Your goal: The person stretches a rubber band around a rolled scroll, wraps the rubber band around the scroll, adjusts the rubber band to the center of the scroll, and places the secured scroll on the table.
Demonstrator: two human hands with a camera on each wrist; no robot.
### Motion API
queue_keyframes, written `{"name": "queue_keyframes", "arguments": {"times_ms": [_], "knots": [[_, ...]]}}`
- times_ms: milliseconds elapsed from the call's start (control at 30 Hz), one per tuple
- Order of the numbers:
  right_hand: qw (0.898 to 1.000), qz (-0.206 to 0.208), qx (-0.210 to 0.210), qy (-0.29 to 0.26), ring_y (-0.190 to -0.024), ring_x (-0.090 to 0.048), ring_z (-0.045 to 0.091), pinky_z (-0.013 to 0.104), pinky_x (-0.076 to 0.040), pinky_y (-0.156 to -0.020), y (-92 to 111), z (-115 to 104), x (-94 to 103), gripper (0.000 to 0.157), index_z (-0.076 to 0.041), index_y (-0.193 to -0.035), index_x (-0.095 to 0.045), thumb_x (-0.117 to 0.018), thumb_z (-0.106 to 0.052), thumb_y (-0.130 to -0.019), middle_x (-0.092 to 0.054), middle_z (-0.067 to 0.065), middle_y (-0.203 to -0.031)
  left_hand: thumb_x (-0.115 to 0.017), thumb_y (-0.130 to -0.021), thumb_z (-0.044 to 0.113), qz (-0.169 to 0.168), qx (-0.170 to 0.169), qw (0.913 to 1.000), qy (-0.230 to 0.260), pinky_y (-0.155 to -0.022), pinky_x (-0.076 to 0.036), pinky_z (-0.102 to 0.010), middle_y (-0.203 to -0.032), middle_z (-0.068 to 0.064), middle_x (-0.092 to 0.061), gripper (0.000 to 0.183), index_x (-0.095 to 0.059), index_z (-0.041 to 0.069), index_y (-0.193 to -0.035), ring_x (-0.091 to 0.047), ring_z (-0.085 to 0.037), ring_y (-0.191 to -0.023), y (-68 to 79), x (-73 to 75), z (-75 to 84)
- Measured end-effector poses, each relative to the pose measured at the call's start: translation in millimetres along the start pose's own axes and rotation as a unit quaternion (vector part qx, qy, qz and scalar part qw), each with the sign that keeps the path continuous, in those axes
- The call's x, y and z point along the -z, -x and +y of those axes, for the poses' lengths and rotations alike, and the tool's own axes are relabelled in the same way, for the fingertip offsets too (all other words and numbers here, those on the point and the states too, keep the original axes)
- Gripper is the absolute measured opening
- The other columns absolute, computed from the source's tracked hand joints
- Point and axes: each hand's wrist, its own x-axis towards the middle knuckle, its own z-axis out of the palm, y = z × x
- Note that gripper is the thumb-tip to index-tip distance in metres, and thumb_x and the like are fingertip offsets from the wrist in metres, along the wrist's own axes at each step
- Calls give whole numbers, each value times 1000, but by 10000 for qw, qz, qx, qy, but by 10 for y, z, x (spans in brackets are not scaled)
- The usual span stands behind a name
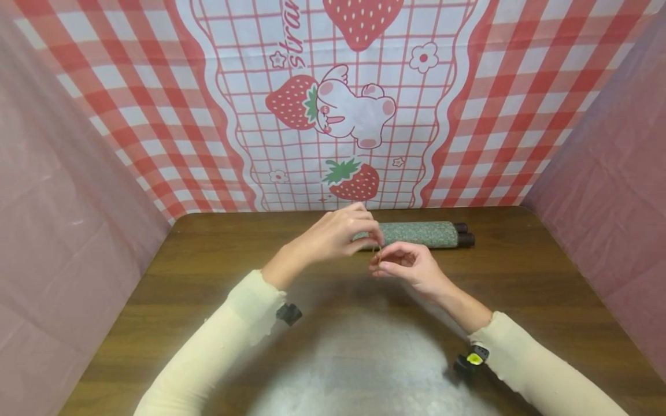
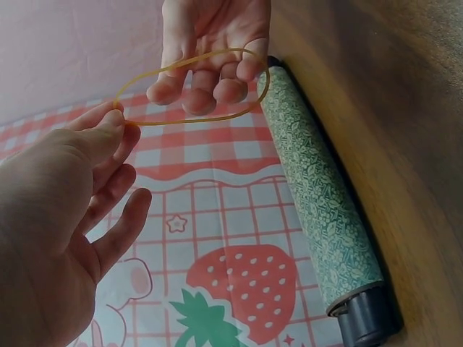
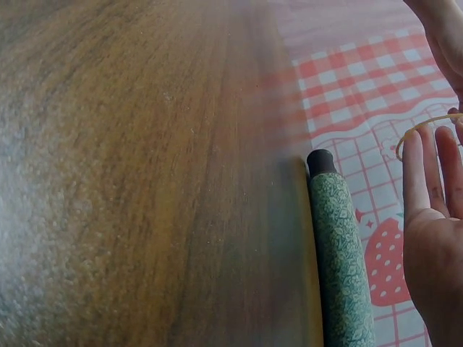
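Observation:
My left hand (image 1: 346, 231) pinches one end of a thin yellow rubber band (image 2: 192, 121) between thumb and index finger, its other fingers loosely spread. Stretched into a long loop, the band reaches across to my right hand (image 1: 413, 267). There, in the left wrist view, one strand crosses the front of the right fingers (image 2: 199, 101), which extend toward the loop. From the right wrist, these fingers look mostly straight, with the band at one fingertip. Behind both hands lies a green patterned scroll (image 1: 424, 234) with dark end knobs, partly hidden by the left hand.
The scroll lies along the back of the wooden table (image 1: 348, 352). Behind it rises a red-and-white strawberry-print cloth (image 1: 250, 115). Pink sheets (image 1: 67, 190) hang on both sides. Small dark devices (image 1: 288, 314) are worn at the wrists.

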Motion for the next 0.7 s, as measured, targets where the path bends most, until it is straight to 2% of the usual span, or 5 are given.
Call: {"name": "queue_keyframes", "arguments": {"times_ms": [333, 700], "knots": [[9999, 68, -58, 127, -104, -85, 13, 36, -71, -93, -28, 4, -6, 38, -19, -115, -80, -62, 12, -106, -87, -4, -114, -82, -102, 21, -44, -36, 10000, -22, -83, -60, -24, -112, 0, -82, 7, -84, 19, -109, -67, -17, -108, -27, 2, 9], [9999, 80, -111, -80, -107, -86, 13, 35, -71, -92, -61, 0, -48, 38, -20, -114, -83, -58, 9, -110, -88, -3, -112, -81, -103, 21, -5, -102, 9999, -60, -80, -59, -23, -111, 0, -82, 6, -84, 18, -108, -67, -17, -108, -63, -2, 20]]}}
